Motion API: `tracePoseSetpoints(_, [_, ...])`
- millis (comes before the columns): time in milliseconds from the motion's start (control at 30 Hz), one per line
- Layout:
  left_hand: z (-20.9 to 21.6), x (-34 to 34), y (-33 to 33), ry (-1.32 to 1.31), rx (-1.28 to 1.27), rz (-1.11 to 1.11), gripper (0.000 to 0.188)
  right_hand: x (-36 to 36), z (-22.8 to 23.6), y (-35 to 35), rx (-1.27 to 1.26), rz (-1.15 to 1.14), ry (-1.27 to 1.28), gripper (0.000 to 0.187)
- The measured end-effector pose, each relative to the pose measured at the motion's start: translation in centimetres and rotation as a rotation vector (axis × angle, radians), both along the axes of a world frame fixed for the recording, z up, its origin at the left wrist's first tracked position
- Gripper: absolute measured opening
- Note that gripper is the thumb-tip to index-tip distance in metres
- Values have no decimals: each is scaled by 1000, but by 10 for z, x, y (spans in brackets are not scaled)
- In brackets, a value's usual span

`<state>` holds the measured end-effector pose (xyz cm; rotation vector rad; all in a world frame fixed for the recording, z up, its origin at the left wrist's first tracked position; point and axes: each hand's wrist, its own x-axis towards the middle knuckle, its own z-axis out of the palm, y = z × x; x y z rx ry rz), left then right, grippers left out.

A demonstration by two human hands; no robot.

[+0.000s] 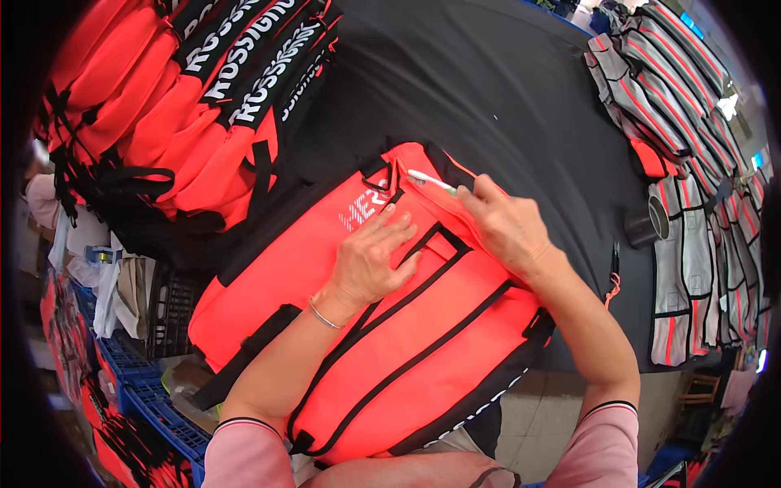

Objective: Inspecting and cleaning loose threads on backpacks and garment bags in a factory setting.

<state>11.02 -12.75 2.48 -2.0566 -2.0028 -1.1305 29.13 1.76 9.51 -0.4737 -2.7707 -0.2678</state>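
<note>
A bright red-orange bag (407, 350) with black trim lies in front of me across the table's near edge. My right hand (506, 226) is closed around the handle of a white toothbrush (429, 181), whose bristled head is over the bag's far end, beside a black strap. On the bag's upper face rests my left hand (376, 256), fingers stretched out over the fabric next to a white printed mark. A thin bracelet (325, 315) circles my left wrist.
A tall stack of red and black bags (154, 114) stands at the far left. Grey pieces with red stripes (671, 89) are piled on the right, near a dark cup (644, 225) and a small tool (616, 259) with a red cord. Blue crates (167, 419) stand at the lower left.
</note>
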Motion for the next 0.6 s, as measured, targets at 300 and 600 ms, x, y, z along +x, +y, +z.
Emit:
tracePoseSetpoints(300, [3,-4,-2,-3,34,7,34,-6,-4,-13,24,39,26,20])
tracePoseSetpoints(600, [0,-4,-5,-25,38,30,35,-2,-10,-10,34,94,-95,31])
